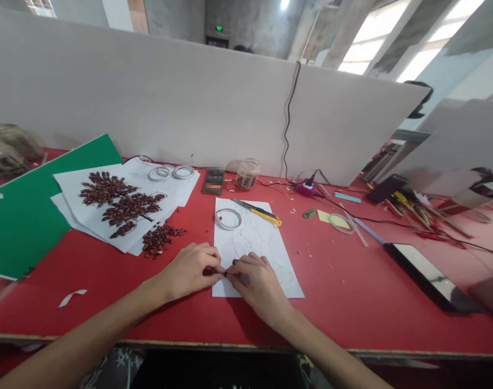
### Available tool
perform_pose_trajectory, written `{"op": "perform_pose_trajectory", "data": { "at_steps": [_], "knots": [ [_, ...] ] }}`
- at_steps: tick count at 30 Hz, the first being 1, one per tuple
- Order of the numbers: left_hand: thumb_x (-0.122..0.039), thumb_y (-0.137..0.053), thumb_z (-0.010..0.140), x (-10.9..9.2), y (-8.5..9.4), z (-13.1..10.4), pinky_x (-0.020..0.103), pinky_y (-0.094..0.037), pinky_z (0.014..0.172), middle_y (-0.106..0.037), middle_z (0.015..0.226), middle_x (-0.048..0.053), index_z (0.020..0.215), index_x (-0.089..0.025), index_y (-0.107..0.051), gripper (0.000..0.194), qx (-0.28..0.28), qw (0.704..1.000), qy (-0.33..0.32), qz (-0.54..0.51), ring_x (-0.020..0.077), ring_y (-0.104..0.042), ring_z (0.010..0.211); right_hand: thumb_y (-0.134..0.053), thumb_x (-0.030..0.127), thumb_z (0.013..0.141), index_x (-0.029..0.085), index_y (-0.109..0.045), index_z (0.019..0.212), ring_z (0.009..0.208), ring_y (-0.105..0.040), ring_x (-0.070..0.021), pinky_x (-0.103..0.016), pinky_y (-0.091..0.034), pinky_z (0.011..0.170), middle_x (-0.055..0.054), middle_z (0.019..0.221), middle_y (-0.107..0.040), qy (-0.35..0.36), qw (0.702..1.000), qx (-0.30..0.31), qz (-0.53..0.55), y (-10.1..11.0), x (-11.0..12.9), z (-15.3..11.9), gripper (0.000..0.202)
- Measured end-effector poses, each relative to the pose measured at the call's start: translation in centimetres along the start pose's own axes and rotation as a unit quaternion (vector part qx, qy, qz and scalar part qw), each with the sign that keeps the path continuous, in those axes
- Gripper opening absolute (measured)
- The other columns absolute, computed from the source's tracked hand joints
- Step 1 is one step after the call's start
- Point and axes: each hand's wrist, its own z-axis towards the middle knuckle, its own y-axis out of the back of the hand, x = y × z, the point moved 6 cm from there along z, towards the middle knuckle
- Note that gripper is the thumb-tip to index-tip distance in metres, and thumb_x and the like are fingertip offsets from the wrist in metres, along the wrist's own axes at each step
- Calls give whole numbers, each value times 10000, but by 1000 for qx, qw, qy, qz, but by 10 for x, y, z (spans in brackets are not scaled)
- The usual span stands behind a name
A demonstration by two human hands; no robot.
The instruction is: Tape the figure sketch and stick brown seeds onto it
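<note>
Over the lower left part of a white sheet with a pencil drawing (266, 243), my left hand (195, 273) and my right hand (257, 283) meet fingertip to fingertip. Both are closed in a pinch on a tiny dark piece (225, 274), which looks like a seed and is mostly covered by the fingers. Another small dark bit (235, 261) lies on the sheet beside my right fingers. A loose pile of brown seeds (159, 239) is left of my left hand. Beyond it, brown seeds cover a tree-like drawing (125, 202) on paper.
A yellow utility knife (266, 215) and a wire or tape ring (228, 219) lie on the drawing's top. Behind stand a clear jar (247, 174) and a white partition (190, 102). A green board (31, 216) is at left, a black-edged tablet-like device (428, 275) at right.
</note>
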Motion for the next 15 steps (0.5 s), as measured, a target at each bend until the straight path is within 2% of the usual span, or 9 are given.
{"op": "perform_pose_trajectory", "data": {
  "at_steps": [7, 12, 15],
  "knots": [
    [-241, -701, 907, 2, -1, -1, 317, -385, 820, -715, 966, -22, 837, -238, -760, 91, -7, 1000, 2, -15, 184, -610, 909, -669, 137, 929, 252, -723, 798, 845, -585, -178, -334, -313, 744, 31, 802, -712, 19, 999, -16, -33, -2, 2, -1, 181],
    [-237, -706, 891, 1, 0, 0, 321, -385, 813, -715, 935, -20, 805, -232, -754, 99, -14, 1000, 14, -13, 185, -606, 886, -696, 188, 923, 280, -752, 894, 864, -598, -201, -344, -309, 739, 10, 844, -723, 29, 995, -40, -81, 2, 4, -3, 111],
    [-246, -700, 895, 1, 0, 0, 324, -389, 812, -715, 926, -18, 802, -231, -752, 107, -15, 1000, 17, -14, 183, -608, 868, -683, 206, 934, 268, -753, 865, 862, -608, -214, -351, -316, 730, -9, 840, -726, 30, 995, -38, -91, 5, 6, -2, 116]
  ]
}}
